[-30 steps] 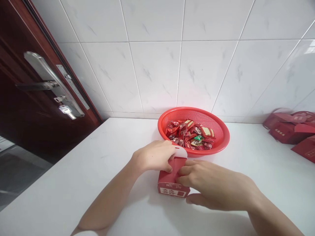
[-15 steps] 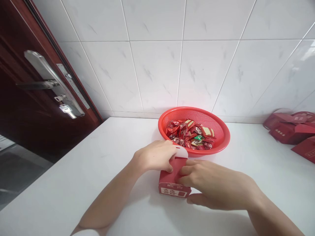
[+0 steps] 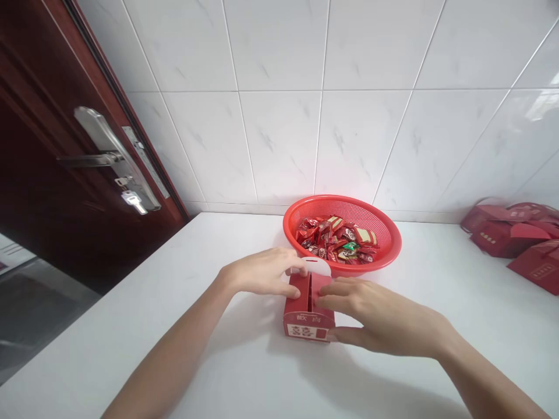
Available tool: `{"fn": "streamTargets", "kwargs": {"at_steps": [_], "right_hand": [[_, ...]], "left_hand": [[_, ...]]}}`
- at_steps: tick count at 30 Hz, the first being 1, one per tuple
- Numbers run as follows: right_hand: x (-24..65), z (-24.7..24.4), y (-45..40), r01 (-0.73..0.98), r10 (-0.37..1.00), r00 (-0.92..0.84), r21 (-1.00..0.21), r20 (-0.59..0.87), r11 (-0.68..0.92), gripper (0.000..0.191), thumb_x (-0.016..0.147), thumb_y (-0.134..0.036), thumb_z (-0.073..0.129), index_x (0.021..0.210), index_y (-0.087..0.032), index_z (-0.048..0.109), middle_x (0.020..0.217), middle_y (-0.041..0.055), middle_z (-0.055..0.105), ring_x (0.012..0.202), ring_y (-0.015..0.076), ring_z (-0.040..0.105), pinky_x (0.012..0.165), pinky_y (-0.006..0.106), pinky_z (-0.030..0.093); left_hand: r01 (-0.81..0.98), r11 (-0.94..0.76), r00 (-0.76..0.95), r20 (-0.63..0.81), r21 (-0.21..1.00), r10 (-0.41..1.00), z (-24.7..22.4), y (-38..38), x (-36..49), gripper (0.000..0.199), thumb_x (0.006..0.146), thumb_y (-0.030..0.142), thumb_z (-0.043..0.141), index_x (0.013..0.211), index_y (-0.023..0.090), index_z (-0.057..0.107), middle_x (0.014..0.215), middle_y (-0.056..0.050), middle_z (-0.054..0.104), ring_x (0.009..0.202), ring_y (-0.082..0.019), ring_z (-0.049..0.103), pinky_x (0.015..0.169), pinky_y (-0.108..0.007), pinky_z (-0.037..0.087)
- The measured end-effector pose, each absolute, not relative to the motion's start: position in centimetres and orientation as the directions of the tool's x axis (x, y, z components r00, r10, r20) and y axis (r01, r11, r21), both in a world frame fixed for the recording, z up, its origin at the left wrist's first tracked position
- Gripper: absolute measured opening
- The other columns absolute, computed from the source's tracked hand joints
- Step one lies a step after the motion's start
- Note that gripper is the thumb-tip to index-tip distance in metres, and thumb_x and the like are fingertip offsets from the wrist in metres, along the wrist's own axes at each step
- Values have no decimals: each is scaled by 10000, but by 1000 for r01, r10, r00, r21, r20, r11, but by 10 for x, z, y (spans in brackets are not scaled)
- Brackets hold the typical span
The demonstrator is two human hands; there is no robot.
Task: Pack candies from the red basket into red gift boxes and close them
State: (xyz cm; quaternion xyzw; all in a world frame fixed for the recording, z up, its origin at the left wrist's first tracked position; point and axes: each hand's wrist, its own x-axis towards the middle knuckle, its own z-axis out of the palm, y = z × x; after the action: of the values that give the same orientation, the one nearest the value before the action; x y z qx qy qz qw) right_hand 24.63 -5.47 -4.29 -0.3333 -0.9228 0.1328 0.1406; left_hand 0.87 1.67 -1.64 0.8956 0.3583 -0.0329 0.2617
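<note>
A small red paper box (image 3: 309,319) stands on the white table, its two top flaps nearly meeting with a dark gap between them. A rounded pale flap with a slot rises at its far end. My left hand (image 3: 266,272) rests on the box's left top flap, thumb and fingers apart. From the right, my right hand (image 3: 371,314) touches the right flap with its fingertips, its thumb low by the near right corner. Just behind the box sits a red mesh basket (image 3: 384,235) with several wrapped sweets (image 3: 336,240) in it.
Several red boxes (image 3: 510,235) stand at the table's right side. White wall tiles (image 3: 279,145) rise behind the white table (image 3: 183,256). A dark red door (image 3: 43,192) with a metal handle and keys is at the left.
My left hand has drawn back slightly left, uncovering more of the top. The gap between the flaps looks wider, and the pale flap shows more. The view has shifted slightly.
</note>
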Motion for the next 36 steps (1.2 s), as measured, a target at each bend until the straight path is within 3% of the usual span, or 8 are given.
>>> {"fn": "streamTargets", "kwargs": {"at_steps": [3,6,10,12,16,21,28,36], "right_hand": [[249,-57,-64,556,638,-753,-363,161,748,221,1016,-332,596,1187,-233,694,1159,92,725,998,243,708,810,360,587],[250,-75,-76,573,663,-710,-352,238,740,360,996,-337,629,1333,-208,633,1310,136,685,1177,299,665,949,442,586],[247,-97,-88,572,659,-661,-328,359,752,356,1016,-363,588,1333,-211,640,1352,155,670,1264,322,623,1002,505,575],[244,-106,-91,569,666,-619,-347,416,745,319,1040,-357,542,1302,-219,661,1361,151,673,1285,308,615,1026,505,566],[238,-120,-95,537,709,-509,-463,489,705,276,1067,-314,481,1198,-233,710,1315,130,709,1270,276,635,1019,469,577],[233,-129,-98,482,749,-412,-574,519,662,256,1060,-310,494,1075,-237,739,1267,112,727,1212,255,660,986,428,590],[230,-135,-101,447,751,-350,-605,560,659,204,1047,-290,528,1055,-226,722,1232,117,728,1169,249,667,962,410,585],[223,-137,-102,440,802,-224,-677,553,590,185,1051,-296,512,1167,-242,647,1250,100,713,1191,240,653,987,406,562]], "left_hand": [[640,-562,708,-117,524,697,-37,8,-1,283,900,352,621,1152,258,711,1100,-42,657,1052,-246,624,876,-327,464],[593,-513,652,4,621,758,-65,-4,-5,314,928,402,614,1176,233,707,1109,-57,653,1016,-228,646,922,-346,494],[468,-482,555,178,741,812,-98,-19,-4,368,946,403,610,1277,243,639,1333,-73,643,1244,-241,600,1097,-378,455],[422,-465,481,242,779,842,-111,-25,-3,524,939,407,621,1431,262,510,1427,-80,606,1328,-249,555,1153,-415,424],[372,-402,364,266,837,892,-127,-36,0,793,898,424,659,1567,239,274,1298,-89,675,1238,-241,622,1148,-461,444],[337,-377,348,258,862,901,-127,-47,1,593,877,451,687,1392,218,506,1384,-105,636,1234,-255,632,1095,-414,498],[328,-470,374,344,820,861,-127,-49,1,255,891,390,679,1064,205,642,1107,-63,688,1078,-218,655,1005,-370,515],[303,-475,411,336,826,848,-124,-52,0,288,1020,391,491,1027,197,703,1131,-90,695,1095,-214,653,986,-343,507]]}}
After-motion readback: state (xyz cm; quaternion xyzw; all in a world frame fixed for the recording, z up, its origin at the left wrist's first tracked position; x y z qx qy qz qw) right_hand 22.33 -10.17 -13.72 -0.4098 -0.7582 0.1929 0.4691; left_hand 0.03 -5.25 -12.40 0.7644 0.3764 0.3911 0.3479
